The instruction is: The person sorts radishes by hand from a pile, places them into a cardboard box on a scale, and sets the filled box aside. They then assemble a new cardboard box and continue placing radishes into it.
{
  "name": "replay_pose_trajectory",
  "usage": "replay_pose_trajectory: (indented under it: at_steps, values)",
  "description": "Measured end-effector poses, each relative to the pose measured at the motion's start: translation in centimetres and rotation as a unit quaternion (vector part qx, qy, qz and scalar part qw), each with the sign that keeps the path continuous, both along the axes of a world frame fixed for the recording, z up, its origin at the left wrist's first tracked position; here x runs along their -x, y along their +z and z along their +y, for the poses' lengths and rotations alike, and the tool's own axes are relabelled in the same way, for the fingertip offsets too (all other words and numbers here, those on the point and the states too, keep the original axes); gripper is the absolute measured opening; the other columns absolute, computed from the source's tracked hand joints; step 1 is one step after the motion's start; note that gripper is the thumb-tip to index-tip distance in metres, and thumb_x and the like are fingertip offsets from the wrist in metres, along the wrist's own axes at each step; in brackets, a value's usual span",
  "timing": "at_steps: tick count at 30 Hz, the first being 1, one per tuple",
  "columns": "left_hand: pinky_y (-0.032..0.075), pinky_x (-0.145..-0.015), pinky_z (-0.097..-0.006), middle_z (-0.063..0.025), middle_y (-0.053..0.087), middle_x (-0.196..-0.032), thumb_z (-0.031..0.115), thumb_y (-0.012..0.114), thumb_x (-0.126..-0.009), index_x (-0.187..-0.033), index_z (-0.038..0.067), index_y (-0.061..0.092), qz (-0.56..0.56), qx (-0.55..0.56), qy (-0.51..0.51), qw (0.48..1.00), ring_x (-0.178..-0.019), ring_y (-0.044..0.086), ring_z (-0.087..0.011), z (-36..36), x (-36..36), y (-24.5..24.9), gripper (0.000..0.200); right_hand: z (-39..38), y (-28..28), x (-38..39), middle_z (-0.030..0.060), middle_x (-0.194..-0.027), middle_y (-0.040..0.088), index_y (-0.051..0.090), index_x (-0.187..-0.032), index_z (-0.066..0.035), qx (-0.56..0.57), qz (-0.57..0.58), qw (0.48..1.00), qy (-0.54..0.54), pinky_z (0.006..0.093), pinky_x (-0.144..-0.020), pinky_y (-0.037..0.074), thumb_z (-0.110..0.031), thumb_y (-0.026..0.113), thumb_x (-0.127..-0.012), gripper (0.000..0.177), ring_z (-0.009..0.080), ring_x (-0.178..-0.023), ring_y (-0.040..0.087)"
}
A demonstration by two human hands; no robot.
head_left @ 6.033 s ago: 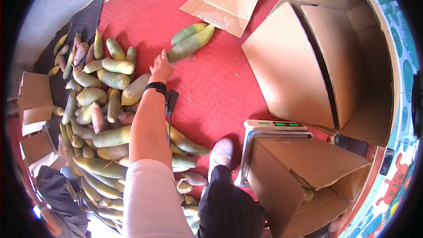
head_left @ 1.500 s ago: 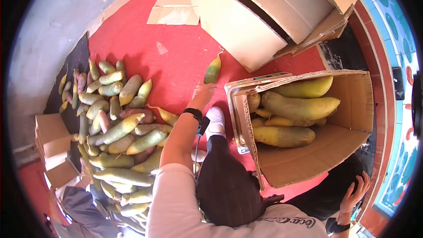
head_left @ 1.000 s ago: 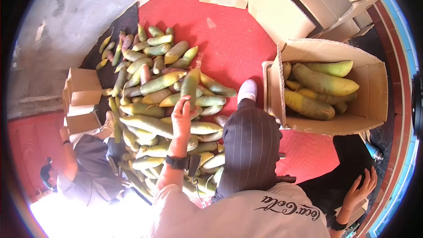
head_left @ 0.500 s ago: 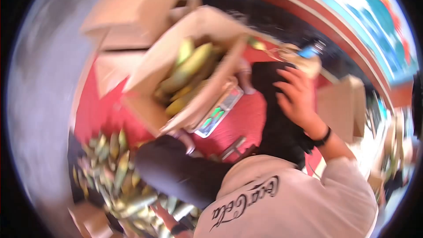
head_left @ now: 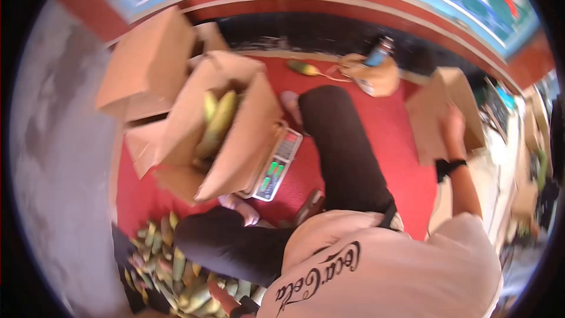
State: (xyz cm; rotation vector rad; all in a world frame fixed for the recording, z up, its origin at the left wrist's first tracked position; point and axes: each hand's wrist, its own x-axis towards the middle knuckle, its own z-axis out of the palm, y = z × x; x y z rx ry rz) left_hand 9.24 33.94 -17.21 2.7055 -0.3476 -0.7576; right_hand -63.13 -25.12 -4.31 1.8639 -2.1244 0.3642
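At the right, my right hand (head_left: 452,129) closes at the rim of an upright cardboard box (head_left: 422,123); its fingers are partly blurred. Low in the view, my left hand (head_left: 220,295) lies at the edge of a heap of long green and yellow produce (head_left: 178,262), fingers extended and nothing visible in them. Between my legs and the grey floor, a large open carton (head_left: 250,123) holds several long yellow-green pieces (head_left: 219,122). It stands tilted on a scale (head_left: 272,171) with lit green digits.
More cardboard boxes (head_left: 150,62) stand at the upper left. A green and yellow piece (head_left: 302,68) lies on the red mat (head_left: 376,132) near a tan bag (head_left: 382,78) with a bottle (head_left: 379,52). A painted wall runs behind. Clutter lines the right side.
The view has turned. My right hand, spread in the air over my leg before, is now at the cardboard box on the right. My left hand stays by the heap.
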Motion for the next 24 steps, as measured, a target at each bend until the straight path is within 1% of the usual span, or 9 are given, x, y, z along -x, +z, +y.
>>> replay_pose_trajectory:
  at_steps: [1,3,5,6,7,11,21,22,24]
  values:
    - [0.033,-0.106,-0.0490,-0.0096,0.047,-0.135,0.028,0.062,-0.080,-0.127,0.011,0.054,-0.015,0.009,0.037,0.999,-0.127,0.041,-0.0229,0.0,0.7,-0.1,0.051,0.5,0.5,2.2,0.0191,-0.124,0.055,0.051,-0.125,-0.004,-0.094,-0.047,0.980,-0.166,0.0423,-0.098,0.041,-0.018,0.058,-0.080,0.047,0.0353,-0.113,0.052]
    - [0.046,-0.089,-0.0347,-0.0124,0.057,-0.123,0.013,0.057,-0.084,-0.121,0.005,0.057,-0.039,0.277,0.215,0.936,-0.110,0.055,-0.0282,-4.2,1.4,1.2,0.038,1.9,-5.7,12.8,0.0229,-0.120,0.057,0.050,-0.126,-0.001,-0.065,-0.010,0.989,-0.131,0.0456,-0.093,0.044,-0.019,0.056,-0.082,0.048,0.0373,-0.113,0.054]
    - [0.044,-0.085,-0.0327,-0.0057,0.060,-0.113,0.027,0.056,-0.088,-0.119,0.006,0.057,-0.254,0.037,-0.099,0.961,-0.102,0.057,-0.0173,-6.1,0.7,4.4,0.037,3.3,-8.3,16.7,0.0282,-0.102,0.062,0.057,-0.105,0.006,-0.181,-0.102,0.965,-0.163,0.0492,-0.083,0.048,-0.025,0.054,-0.084,0.038,0.0443,-0.099,0.058]
    - [0.044,-0.086,-0.0335,-0.0060,0.060,-0.114,0.029,0.055,-0.090,-0.118,0.005,0.056,-0.143,0.202,0.059,0.967,-0.103,0.057,-0.0185,-9.3,2.0,7.8,0.037,2.5,-13.7,23.1,0.0279,-0.090,0.064,0.060,-0.092,0.005,-0.275,0.049,0.957,-0.077,0.0504,-0.074,0.050,-0.026,0.055,-0.083,0.033,0.0463,-0.089,0.060]
    - [0.044,-0.086,-0.0344,-0.0063,0.059,-0.116,0.030,0.054,-0.091,-0.118,0.004,0.056,-0.026,0.362,0.207,0.909,-0.104,0.058,-0.0197,-13.0,3.4,11.6,0.038,3.1,-13.3,21.9,0.0282,-0.092,0.063,0.060,-0.086,0.005,-0.220,0.046,0.973,-0.058,0.0505,-0.075,0.049,-0.027,0.054,-0.081,0.033,0.0433,-0.087,0.061]
    - [0.044,-0.088,-0.0334,-0.0092,0.059,-0.116,0.024,0.050,-0.094,-0.115,0.003,0.057,-0.004,0.428,0.203,0.881,-0.108,0.058,-0.0232,-22.5,7.0,23.4,0.031,3.4,-8.3,13.8,0.0279,-0.095,0.063,0.061,-0.091,0.005,-0.171,-0.043,0.974,-0.141,0.0473,-0.078,0.050,-0.023,0.059,-0.079,0.031,0.0421,-0.090,0.061]
    - [0.042,-0.091,-0.0311,-0.0097,0.063,-0.113,0.015,0.051,-0.094,-0.108,0.002,0.061,0.039,0.617,-0.023,0.786,-0.107,0.058,-0.0192,-34.5,5.3,29.3,0.021,4.6,-3.9,3.5,0.0279,-0.081,0.062,0.061,-0.093,0.007,-0.027,-0.132,0.990,0.046,0.0446,-0.070,0.049,-0.020,0.060,-0.079,0.030,0.0420,-0.080,0.061]
    - [0.042,-0.091,-0.0311,-0.0097,0.063,-0.113,0.015,0.051,-0.094,-0.108,0.002,0.061,0.043,0.619,-0.020,0.784,-0.107,0.058,-0.0192,-35.7,5.2,29.5,0.021,5.0,-0.5,1.0,0.0253,-0.084,0.064,0.060,-0.098,0.008,-0.100,-0.154,0.983,0.002,0.0393,-0.070,0.050,-0.016,0.062,-0.080,0.030,0.0350,-0.078,0.064]
    - [0.041,-0.088,-0.0292,-0.0079,0.063,-0.113,0.015,0.052,-0.094,-0.106,0.004,0.062,0.064,0.622,-0.062,0.778,-0.106,0.058,-0.0169,-38.0,5.1,29.8,0.020,6.5,1.6,-4.8,0.0149,-0.081,0.066,0.059,-0.100,0.008,0.023,-0.272,0.952,0.139,0.0328,-0.065,0.047,-0.012,0.061,-0.086,0.024,0.0203,-0.074,0.062]
